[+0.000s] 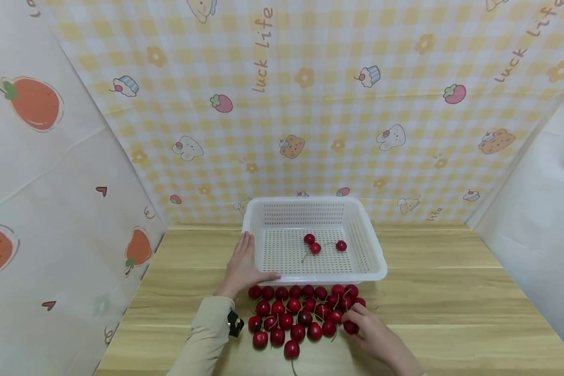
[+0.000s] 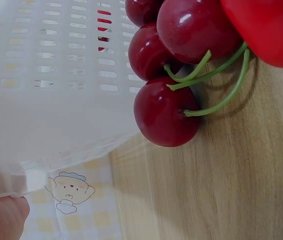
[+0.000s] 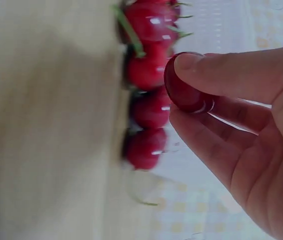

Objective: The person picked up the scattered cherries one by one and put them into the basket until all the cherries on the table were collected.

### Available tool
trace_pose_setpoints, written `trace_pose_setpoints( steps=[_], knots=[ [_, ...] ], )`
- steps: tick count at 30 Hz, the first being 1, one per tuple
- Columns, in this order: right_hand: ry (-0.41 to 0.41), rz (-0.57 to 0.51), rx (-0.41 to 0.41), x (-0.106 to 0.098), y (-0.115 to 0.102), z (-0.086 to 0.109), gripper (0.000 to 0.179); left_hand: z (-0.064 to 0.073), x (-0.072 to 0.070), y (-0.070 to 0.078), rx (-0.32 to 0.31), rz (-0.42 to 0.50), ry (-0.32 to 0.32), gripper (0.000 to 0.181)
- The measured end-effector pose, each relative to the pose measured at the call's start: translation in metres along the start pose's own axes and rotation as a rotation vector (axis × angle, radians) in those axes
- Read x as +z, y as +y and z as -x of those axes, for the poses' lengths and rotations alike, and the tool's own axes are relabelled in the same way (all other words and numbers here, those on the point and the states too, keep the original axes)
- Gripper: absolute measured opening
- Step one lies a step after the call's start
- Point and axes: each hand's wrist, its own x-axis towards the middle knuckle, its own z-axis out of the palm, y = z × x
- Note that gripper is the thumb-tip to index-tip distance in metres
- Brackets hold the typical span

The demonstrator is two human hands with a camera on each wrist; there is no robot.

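A white perforated plastic basket [image 1: 319, 277] stands on the wooden table, with three cherries [image 1: 315, 248] on its floor. My left hand [image 1: 243, 267] rests at its front left corner, straight fingers along the left side and thumb spread over the front rim. In front of the basket lies a dense group of dark red cherries [image 1: 285, 320], several with green stems. At that group's right edge, my right hand [image 1: 370, 334] pinches one cherry [image 3: 184, 92] between thumb and fingers. The right wrist view shows this cherry raised beside a row of others [image 3: 149, 110].
Behind the basket hangs a yellow checked cloth [image 1: 305, 120] with printed cartoons. White cloth [image 1: 66, 172] covers the left side, and another white sheet [image 1: 540, 219] is at the right. Bare wood tabletop [image 1: 451, 303] extends right of the cherries. A black band [image 1: 235, 324] is on the left wrist.
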Motion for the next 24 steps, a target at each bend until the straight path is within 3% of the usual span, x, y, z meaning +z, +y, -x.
trace_pose_setpoints(
  steps=[5,13,19,24],
  knots=[
    [0.093,0.058,-0.130,-0.017,-0.010,-0.008,0.031,0.001,-0.001,-0.001,-0.003,0.002,0.001,0.126],
    [0.076,0.011,-0.214,-0.066,-0.025,-0.035,0.033,0.003,-0.002,-0.002,0.008,0.011,0.010,0.126],
    [0.085,0.070,-0.325,-0.103,-0.025,-0.071,0.032,0.004,-0.002,0.000,0.006,0.008,0.005,0.128],
    [0.066,0.025,-0.380,-0.125,-0.017,-0.110,0.030,0.003,-0.002,0.002,0.014,0.022,0.018,0.128]
  ],
)
